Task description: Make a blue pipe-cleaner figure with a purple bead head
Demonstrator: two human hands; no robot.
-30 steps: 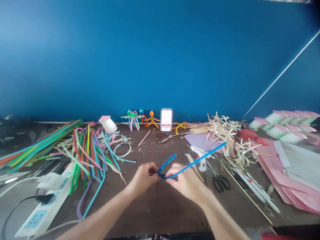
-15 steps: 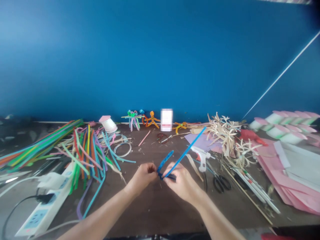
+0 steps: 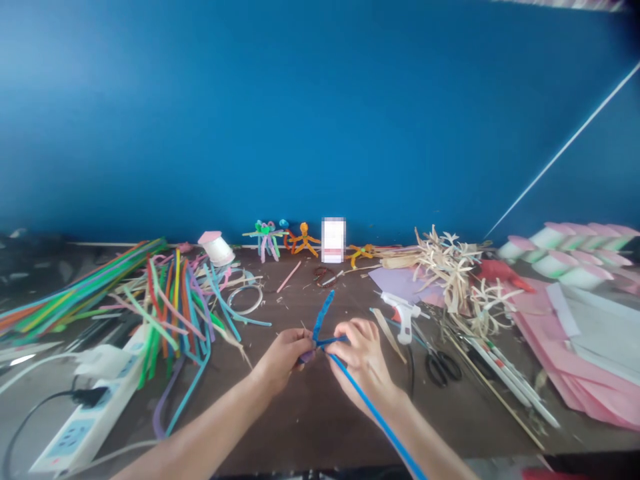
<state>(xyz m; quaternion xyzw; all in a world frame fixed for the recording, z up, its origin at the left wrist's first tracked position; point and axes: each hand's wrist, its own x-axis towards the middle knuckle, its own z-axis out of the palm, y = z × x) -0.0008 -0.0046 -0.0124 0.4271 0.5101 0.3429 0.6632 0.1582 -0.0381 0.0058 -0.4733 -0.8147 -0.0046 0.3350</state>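
Note:
Between my two hands, over the middle of the dark table (image 3: 300, 427), is a piece of blue pipe cleaner (image 3: 324, 313), with one twisted fuzzy arm standing up. My left hand (image 3: 286, 357) pinches its left side, its fingers closed at the joint. A short blue strand runs from the joint into the curled fingers of my right hand (image 3: 363, 353). From beneath that hand a long blue length slants down over the right wrist to the bottom edge. The exact joint is partly hidden by the fingertips.
Left of my hands lie colored pipe cleaners (image 3: 175, 300) and a white power strip (image 3: 80, 427). On the right are a glue gun (image 3: 403, 313), black-handled scissors (image 3: 444, 368) and pink sheets (image 3: 560, 360). Small pipe-cleaner figures (image 3: 304, 240) stand by the blue wall.
The long blue length has swung from pointing up and right to down and right across my right wrist. The twisted arm now stands more upright, and my right hand has turned.

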